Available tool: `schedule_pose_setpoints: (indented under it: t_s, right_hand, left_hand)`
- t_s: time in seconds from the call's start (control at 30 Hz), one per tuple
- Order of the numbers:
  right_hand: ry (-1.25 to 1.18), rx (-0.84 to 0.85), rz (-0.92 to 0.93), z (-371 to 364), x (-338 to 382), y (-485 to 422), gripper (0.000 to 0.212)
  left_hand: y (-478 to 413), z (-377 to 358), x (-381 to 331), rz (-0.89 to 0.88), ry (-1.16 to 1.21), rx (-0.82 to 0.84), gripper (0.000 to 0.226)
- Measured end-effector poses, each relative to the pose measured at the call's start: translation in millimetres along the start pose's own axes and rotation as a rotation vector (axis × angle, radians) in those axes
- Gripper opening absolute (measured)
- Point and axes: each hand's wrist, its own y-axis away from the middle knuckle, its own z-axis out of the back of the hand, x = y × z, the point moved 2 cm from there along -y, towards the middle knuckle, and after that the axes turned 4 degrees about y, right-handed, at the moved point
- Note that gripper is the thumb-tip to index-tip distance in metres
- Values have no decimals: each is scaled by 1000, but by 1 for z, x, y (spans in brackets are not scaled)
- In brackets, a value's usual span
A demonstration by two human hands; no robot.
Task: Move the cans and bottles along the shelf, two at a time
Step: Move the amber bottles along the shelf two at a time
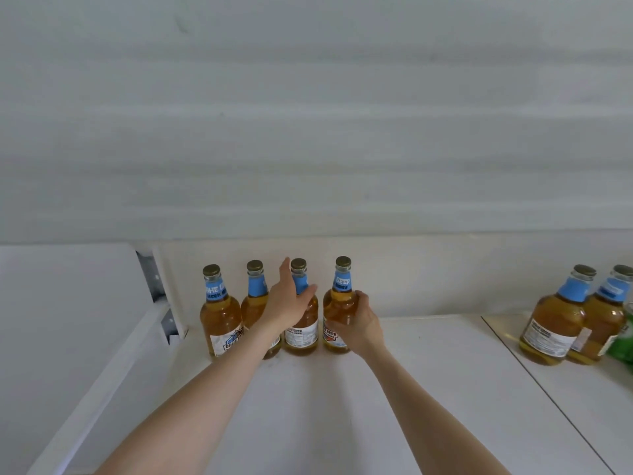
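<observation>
Wall (308,114), above and beyond the left hand (287,303) and right hand (359,323): pale grey-white, plain, faint horizontal banding, blurred. Low white back panel (428,275) just behind both hands, running on to the right. Shelf (325,406): white, smooth, beneath the hands and nearer than them. Seam (548,389) in the shelf top: thin dark line, well right of the right hand, slanting from the back panel toward the near right corner. Left of the left hand: white side panel (68,303) with a sloping white edge. Two grey metal brackets (156,279), one above the other, between panel and back panel. Light soft and even, shadows faint.
</observation>
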Motion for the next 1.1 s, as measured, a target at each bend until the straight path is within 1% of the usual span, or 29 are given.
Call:
schedule_pose_setpoints:
  t_s: [0.13,0.2,0.3,0.5,0.7,0.93,1.1]
  right_hand:
    - [-150,17,-35,-9,-5,-7,79]
    - [-208,10,-56,-12,-9,-7,77]
    - [-260,-21,-71,-12,-11,-5,72]
    - [-341,-91,-74,-8,-16,12,72]
    - [-415,-125,-117,-3,-23,35,79]
    - [-580,-76,-248,7,-26,62,74]
    - [-632,-58,-276,13,-31,85,73]
  left_hand:
    - [-6,-8,7,29,24,-10,39]
    - [-6,-9,9,30,22,-17,32]
    - [-4,-9,10,15,-2,-15,32]
    - [10,-8,9,-40,-28,-17,28]
    - [32,-6,10,-89,61,-50,26]
    - [61,7,6,-69,163,-90,22]
    - [78,13,6,-8,246,-72,28]
